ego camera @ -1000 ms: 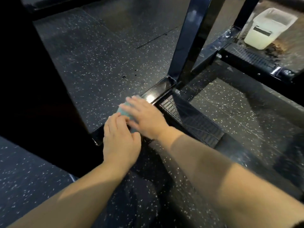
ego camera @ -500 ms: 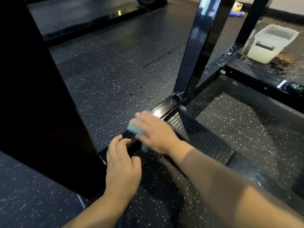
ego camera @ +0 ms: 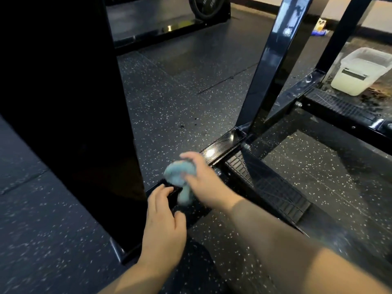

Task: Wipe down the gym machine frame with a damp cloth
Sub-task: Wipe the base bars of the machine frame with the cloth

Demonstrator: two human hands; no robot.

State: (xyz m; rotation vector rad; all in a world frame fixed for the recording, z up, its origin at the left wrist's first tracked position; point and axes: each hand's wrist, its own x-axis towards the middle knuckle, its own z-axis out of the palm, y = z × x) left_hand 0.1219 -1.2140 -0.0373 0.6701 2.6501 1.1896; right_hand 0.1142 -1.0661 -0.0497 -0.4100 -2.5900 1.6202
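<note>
**Frame rail gets the cloth, low at centre**

Frame (ego camera: 297,96) and speckled rubber floor (ego camera: 169,98) fill most of the scene. A broad black column (ego camera: 63,102) stands from nine to twelve o'clock, and a slanted upright (ego camera: 275,49) stands at one. A glossy base rail (ego camera: 222,145) runs from the centre down toward six. A ribbed footplate (ego camera: 265,185) lies just beside the rail at four o'clock, and a pale tub (ego camera: 360,71) stands well apart at two.

The left hand (ego camera: 163,221) sits at six o'clock, fingers loosely apart and holding nothing, with their tips on the rail's near end. The right hand (ego camera: 201,179), at centre, has its fingers clamped on the bunched blue cloth (ego camera: 176,177) over the rail's near half. Blur hides whether the cloth touches metal.

The step in hand looks like wiping the rail's top. It would go better with the cloth flattened so more of it bears on the metal. Strokes should run lengthwise toward the upright's foot and work into the corner and bolts there. The left hand should brace clear of the cloth's path.
</note>
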